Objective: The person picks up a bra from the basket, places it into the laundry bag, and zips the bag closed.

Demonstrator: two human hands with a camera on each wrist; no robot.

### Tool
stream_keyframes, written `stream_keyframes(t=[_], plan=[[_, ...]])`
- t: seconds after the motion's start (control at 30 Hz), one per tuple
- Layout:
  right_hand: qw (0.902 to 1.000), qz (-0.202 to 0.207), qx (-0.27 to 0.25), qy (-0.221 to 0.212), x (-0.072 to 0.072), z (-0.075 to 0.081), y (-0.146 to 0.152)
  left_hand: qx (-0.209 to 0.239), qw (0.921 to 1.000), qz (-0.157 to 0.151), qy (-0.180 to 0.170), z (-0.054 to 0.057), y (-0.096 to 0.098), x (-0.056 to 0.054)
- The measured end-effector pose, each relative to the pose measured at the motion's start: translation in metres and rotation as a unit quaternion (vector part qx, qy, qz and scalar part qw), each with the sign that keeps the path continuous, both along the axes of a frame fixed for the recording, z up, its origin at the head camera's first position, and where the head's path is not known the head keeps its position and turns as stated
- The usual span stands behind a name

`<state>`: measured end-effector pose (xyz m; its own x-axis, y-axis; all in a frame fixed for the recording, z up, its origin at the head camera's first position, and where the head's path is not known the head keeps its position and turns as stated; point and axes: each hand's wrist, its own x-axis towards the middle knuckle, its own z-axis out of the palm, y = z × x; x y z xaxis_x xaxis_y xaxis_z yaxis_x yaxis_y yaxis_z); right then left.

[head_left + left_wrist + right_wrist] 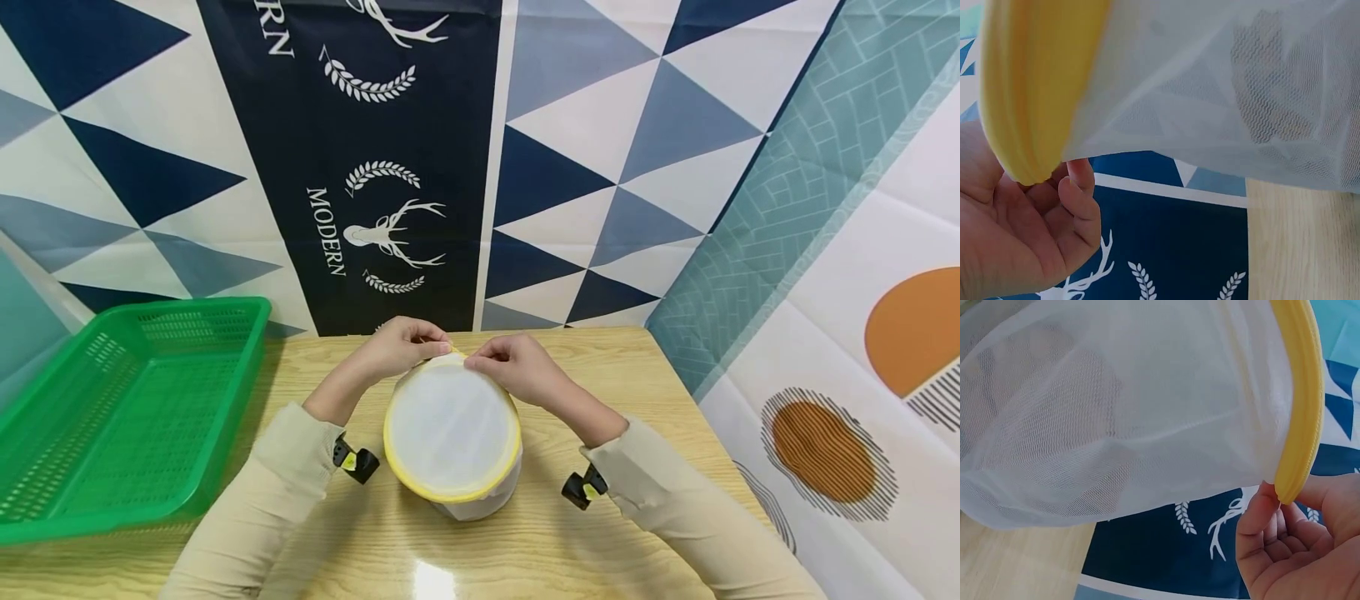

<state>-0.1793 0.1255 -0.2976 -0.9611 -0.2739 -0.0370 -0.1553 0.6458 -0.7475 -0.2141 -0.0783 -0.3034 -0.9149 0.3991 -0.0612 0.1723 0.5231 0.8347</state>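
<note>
A white mesh laundry bag (453,429) with a round top and a yellow zippered rim (392,454) stands on the table in the head view. At its far edge, my left hand (405,343) pinches the rim between thumb and finger. Close beside it, my right hand (521,367) pinches the same rim slightly to the right. The left wrist view has the mesh side (1166,94) hanging loose, with a blurred brownish patch showing through it. From the right wrist, the yellow zipper band (1304,406) runs down into my right thumb and fingers (1257,522).
A green plastic basket (225,408) stands at the left of the wooden table (607,550). Behind the table's far edge hangs a patterned cloth (390,125); another cloth (832,350) covers the right side. Small black cameras sit on both wrists.
</note>
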Motion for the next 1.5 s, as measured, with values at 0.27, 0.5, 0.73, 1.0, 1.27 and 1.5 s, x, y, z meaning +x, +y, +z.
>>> stream_keyframes(t=[0.27,0.5,0.73,1.0,1.27,1.5], plan=[[0.9993,-0.001,-0.030,-0.022,0.004,0.001,0.000,-0.001,0.9999,-0.004,-0.013,0.003,-0.007,0.003],[0.9963,-0.018,-0.068,-0.050,0.005,0.000,-0.003,0.001,0.9998,0.002,-0.018,0.006,-0.010,0.005],[0.9930,-0.021,-0.098,-0.062,0.000,-0.007,-0.005,0.034,0.9979,0.013,-0.053,-0.001,-0.022,0.008],[0.9902,-0.041,-0.103,-0.085,-0.005,-0.011,0.002,0.008,0.9909,-0.004,-0.134,-0.012,-0.050,0.023],[0.9891,-0.053,-0.104,-0.090,-0.008,-0.012,0.009,-0.001,0.9865,-0.056,-0.154,-0.022,-0.066,0.041],[0.9921,-0.052,-0.086,-0.075,-0.009,-0.009,0.010,0.017,0.9887,-0.066,-0.134,-0.017,-0.068,0.046]])
